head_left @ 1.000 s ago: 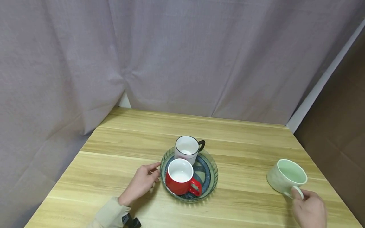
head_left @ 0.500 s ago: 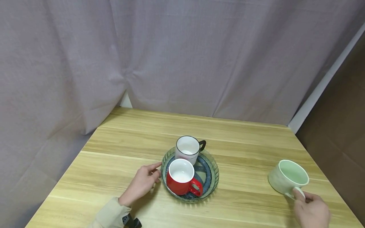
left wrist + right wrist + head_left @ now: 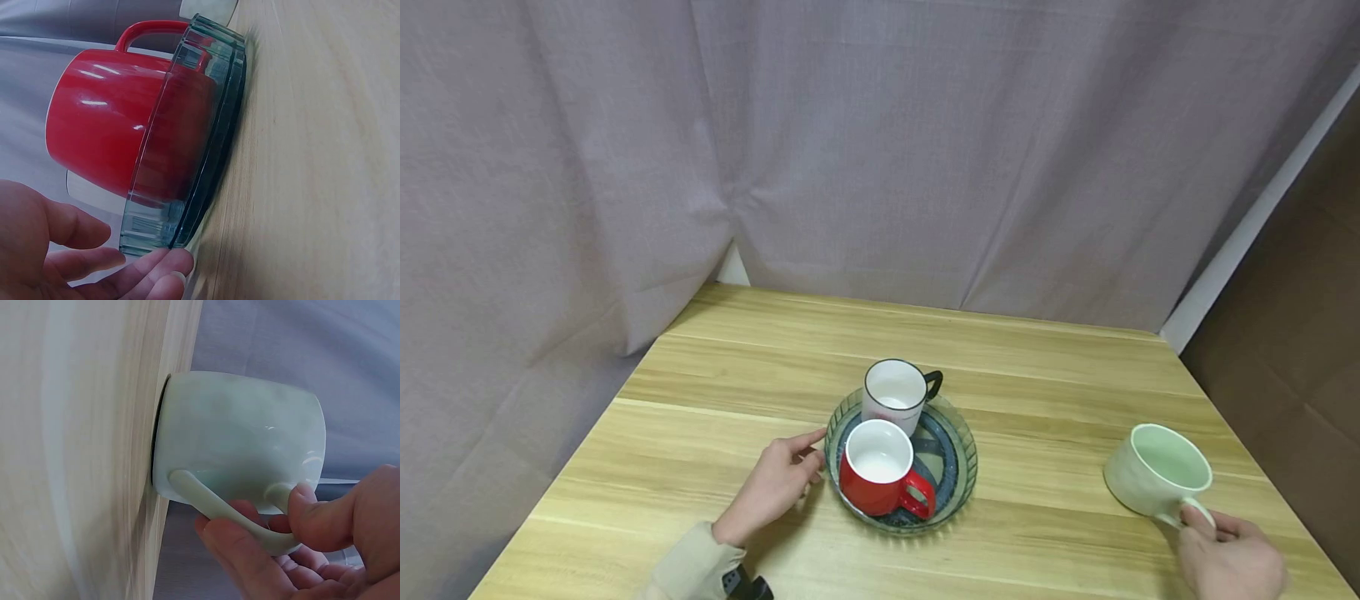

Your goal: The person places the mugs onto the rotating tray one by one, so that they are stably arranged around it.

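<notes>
My right hand (image 3: 1232,554) pinches the handle of a pale green mug (image 3: 1153,475) between thumb and fingers. In the right wrist view the green mug (image 3: 237,434) stands upright on the wood, its base at the tabletop. A round ribbed glass dish (image 3: 966,467) sits mid-table, bearing two mugs. One is a red mug (image 3: 867,492) with a white inside, at the near left. Behind it stands a white mug (image 3: 887,415) with a black rim and handle. My left hand (image 3: 775,479) has its fingertips at the dish's left side; the left wrist view shows them against the glass wall (image 3: 147,234).
The wooden table (image 3: 1037,400) bears all these things. Grey curtain cloth (image 3: 880,167) hangs behind and to the left. A dark brown panel (image 3: 1292,333) borders the right side of the table.
The right hand shifts slightly right, and the green mug's handle turns a little that way with it. The left hand, the dish and its mugs stay as they were.
</notes>
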`<state>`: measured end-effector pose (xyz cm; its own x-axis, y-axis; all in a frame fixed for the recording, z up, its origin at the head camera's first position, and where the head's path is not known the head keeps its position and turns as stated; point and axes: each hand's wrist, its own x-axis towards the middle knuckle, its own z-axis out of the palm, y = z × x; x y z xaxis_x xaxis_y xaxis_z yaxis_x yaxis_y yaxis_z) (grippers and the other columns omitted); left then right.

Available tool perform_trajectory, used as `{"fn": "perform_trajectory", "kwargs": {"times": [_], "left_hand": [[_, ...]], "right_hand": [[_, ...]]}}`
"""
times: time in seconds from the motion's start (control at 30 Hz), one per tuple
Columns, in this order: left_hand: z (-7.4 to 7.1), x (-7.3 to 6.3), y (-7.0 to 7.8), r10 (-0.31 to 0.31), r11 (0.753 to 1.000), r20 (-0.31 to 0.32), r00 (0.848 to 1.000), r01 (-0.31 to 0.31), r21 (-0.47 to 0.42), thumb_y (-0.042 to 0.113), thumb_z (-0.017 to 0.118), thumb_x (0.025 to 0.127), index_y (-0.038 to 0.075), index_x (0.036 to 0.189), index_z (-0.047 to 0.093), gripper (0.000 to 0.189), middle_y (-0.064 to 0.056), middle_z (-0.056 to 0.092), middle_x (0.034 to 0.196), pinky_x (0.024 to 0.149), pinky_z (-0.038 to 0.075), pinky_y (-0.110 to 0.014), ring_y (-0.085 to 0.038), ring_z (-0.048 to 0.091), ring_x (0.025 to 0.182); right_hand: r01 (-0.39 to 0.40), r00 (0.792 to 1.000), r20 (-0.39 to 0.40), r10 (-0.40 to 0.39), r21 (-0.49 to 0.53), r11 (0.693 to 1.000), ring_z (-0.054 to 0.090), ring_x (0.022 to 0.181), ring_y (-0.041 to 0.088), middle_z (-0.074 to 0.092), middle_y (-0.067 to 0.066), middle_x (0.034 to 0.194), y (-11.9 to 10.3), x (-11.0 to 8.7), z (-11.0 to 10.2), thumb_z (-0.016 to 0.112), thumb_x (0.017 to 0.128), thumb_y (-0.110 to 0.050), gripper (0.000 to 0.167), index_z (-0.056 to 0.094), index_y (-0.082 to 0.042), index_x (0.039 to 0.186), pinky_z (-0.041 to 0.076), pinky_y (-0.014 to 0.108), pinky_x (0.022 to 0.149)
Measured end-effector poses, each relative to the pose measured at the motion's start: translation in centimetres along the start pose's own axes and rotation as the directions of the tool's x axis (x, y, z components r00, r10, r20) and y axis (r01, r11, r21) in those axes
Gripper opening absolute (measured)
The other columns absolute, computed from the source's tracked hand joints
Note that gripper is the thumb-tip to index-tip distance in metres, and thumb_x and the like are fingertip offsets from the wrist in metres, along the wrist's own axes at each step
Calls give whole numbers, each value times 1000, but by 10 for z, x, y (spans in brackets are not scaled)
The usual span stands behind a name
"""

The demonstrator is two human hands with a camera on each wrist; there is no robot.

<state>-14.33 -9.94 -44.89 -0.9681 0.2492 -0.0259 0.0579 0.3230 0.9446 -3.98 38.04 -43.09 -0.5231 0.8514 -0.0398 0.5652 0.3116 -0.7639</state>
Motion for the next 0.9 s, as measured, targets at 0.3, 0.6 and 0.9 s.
{"fn": "perform_trajectory", "kwargs": {"times": [0.3,0.6,0.9], "left_hand": [[0,0,-1,4,1000,-2,1000,-4,3,5,52,93,-6,136,51,44,-12,66,80,37,40,-21,-19,56,56],[1,-1,-1,10,1000,-3,1000,-10,-1,6,52,93,-6,136,51,44,-12,66,81,38,42,-22,-21,58,59],[2,0,0,15,1000,-14,1000,-15,8,8,53,95,-7,137,48,45,-13,65,85,41,46,-25,-22,59,60]], "right_hand": [[-11,1000,-18,11,10,1000,39,48,-12,36,-36,50,0,-1,0,62,89,-41,44,61,-3,111,35,17,54],[16,999,-46,-13,59,998,41,47,-14,37,-37,50,-2,0,1,64,89,-35,34,60,-5,104,37,11,46],[33,999,-42,-28,125,992,43,48,-16,39,-39,50,-2,0,2,64,90,-30,23,58,-9,98,40,9,45]]}}
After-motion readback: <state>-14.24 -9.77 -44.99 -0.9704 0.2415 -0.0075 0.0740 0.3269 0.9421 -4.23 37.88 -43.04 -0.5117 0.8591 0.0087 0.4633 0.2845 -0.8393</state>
